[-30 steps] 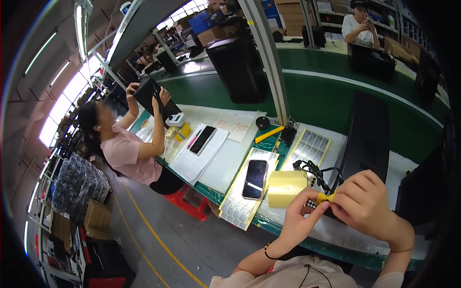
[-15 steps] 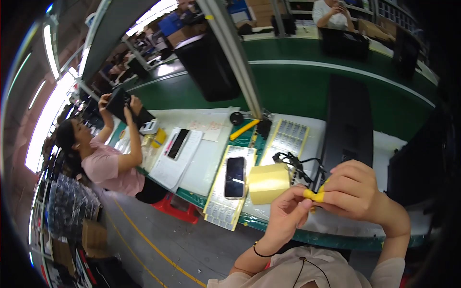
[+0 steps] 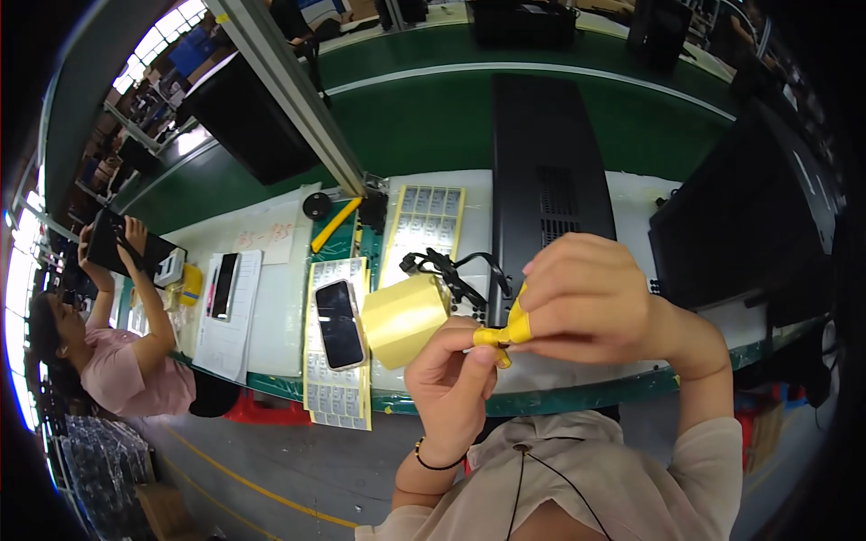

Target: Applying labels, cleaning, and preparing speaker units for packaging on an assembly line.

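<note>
Benches run along the far left, where a co-worker (image 3: pixel 108 361) in a pink top sits and holds a dark flat device (image 3: pixel 122 248) up in both hands. Just right of that person, on the white bench top (image 3: pixel 280 298), lie a small yellow item (image 3: pixel 190 284) and a white sheet (image 3: pixel 230 316) with a dark slim phone-like slab (image 3: pixel 224 285) resting on it. Further right, a long label sheet (image 3: pixel 336 361) carries a black phone (image 3: pixel 339 324) lying face up, and behind it a yellow-handled tool (image 3: pixel 336 224) rests beside the foot of a slanted metal post (image 3: pixel 289 95). A second label sheet (image 3: pixel 424 225) lies next to it.

Near the middle, the left hand (image 3: pixel 451 379) is raised over the bench edge with a roll of yellow tape (image 3: pixel 404 319) held against its thumb side; the fingers are curled, and the fingertips (image 3: pixel 483 353) pinch the loose yellow tape end (image 3: pixel 502 338). A dark bracelet (image 3: pixel 435 462) circles that wrist. Behind the roll sits a bundle of black cable (image 3: pixel 446 270).

The right hand (image 3: pixel 591 302) is closed too, fingers bunched together and clamped on the same yellow tape end from above, touching the left fingertips. Behind it a tall black case (image 3: pixel 550 171) stands on the bench, and a larger black panel (image 3: pixel 749 216) fills the right side, with a green belt (image 3: pixel 406 126) beyond.
</note>
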Motion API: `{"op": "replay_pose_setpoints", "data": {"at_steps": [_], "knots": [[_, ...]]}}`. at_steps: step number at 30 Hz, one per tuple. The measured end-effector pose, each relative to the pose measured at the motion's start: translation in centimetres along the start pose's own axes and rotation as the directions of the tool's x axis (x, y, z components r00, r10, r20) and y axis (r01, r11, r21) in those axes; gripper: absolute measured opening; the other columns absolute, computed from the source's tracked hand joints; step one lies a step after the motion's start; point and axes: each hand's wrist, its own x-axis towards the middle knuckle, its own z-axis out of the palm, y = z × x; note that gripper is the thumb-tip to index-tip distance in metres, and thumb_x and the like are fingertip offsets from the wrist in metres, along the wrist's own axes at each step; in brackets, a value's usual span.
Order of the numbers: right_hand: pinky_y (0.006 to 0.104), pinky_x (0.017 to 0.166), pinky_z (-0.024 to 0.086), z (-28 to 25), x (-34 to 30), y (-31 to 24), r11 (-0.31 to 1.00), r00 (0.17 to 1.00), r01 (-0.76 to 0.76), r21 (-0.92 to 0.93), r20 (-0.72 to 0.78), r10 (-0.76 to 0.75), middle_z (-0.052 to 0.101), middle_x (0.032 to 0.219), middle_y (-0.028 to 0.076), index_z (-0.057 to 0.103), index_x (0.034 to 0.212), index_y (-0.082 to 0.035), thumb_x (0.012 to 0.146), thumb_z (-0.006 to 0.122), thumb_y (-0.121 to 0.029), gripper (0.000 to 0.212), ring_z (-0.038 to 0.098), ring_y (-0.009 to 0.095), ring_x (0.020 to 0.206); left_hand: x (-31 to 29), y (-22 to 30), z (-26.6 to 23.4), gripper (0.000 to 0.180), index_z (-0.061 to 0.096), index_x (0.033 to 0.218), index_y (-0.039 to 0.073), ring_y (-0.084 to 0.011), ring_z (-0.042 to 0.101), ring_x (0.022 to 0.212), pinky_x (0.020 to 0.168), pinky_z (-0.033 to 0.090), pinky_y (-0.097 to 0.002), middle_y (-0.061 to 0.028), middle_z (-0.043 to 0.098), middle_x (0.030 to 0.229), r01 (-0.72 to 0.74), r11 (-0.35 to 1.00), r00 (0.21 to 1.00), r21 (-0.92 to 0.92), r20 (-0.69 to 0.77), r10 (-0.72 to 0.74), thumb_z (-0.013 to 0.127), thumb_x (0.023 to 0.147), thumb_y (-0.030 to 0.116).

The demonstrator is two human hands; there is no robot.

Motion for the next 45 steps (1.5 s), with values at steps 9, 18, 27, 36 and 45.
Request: {"op": "replay_pose_setpoints", "data": {"at_steps": [9,18,27,36,45], "knots": [[0.0273,0.070,0.047,-3.5,0.8,8.9,0.863,0.893,-0.448,-0.235,-0.082,0.442,0.060,0.083,0.008,0.062,0.086,0.001,0.080,0.068,-0.009,0.013,0.061,0.018,0.077,1.3,-0.9,-2.9,0.014,0.057,0.099,0.000,-0.0072,0.050,0.063,0.047,0.038,-0.0196,-0.0051,0.057,0.087,0.010,0.982,0.958,0.190,-0.285,0.045,0.051,0.096,0.012],[0.0317,0.062,0.046,-3.0,2.3,11.9,0.812,0.868,-0.372,-0.450,0.141,0.476,0.059,0.077,0.007,0.059,0.084,-0.003,0.082,0.067,-0.013,0.013,0.059,0.022,0.069,0.7,-2.1,-6.0,0.013,0.057,0.100,0.001,-0.0060,0.050,0.063,0.048,0.037,-0.0189,-0.0033,0.058,0.085,0.083,0.978,0.903,0.189,-0.429,0.006,0.052,0.095,0.012],[0.0312,0.061,0.047,-2.7,3.2,12.3,0.836,0.882,-0.306,-0.455,0.194,0.429,0.060,0.077,0.007,0.060,0.082,-0.002,0.082,0.066,-0.013,0.012,0.059,0.022,0.069,1.0,-1.8,-8.3,0.013,0.057,0.100,0.002,-0.0068,0.052,0.066,0.049,0.037,-0.0184,-0.0039,0.059,0.089,0.064,0.974,0.875,0.216,-0.482,0.049,0.051,0.094,0.012],[0.0307,0.060,0.046,-3.0,3.5,12.5,0.830,0.854,-0.332,-0.447,0.231,0.466,0.059,0.076,0.007,0.060,0.081,-0.001,0.081,0.066,-0.012,0.012,0.058,0.020,0.068,1.2,-0.8,-9.7,0.014,0.057,0.099,0.004,-0.0061,0.051,0.065,0.050,0.036,-0.0176,-0.0020,0.058,0.083,0.013,0.961,0.835,0.276,-0.532,0.141,0.051,0.095,0.015],[0.0324,0.063,0.044,-3.5,3.9,13.8,0.815,0.771,-0.418,-0.401,0.317,0.552,0.057,0.072,0.007,0.058,0.077,0.001,0.080,0.067,-0.013,0.017,0.057,0.020,0.068,1.0,-1.3,-9.7,0.013,0.057,0.100,0.004,-0.0052,0.051,0.064,0.049,0.036,-0.0171,-0.0012,0.059,0.082,0.025,0.967,0.827,0.255,-0.548,0.123,0.050,0.095,0.015]]}}
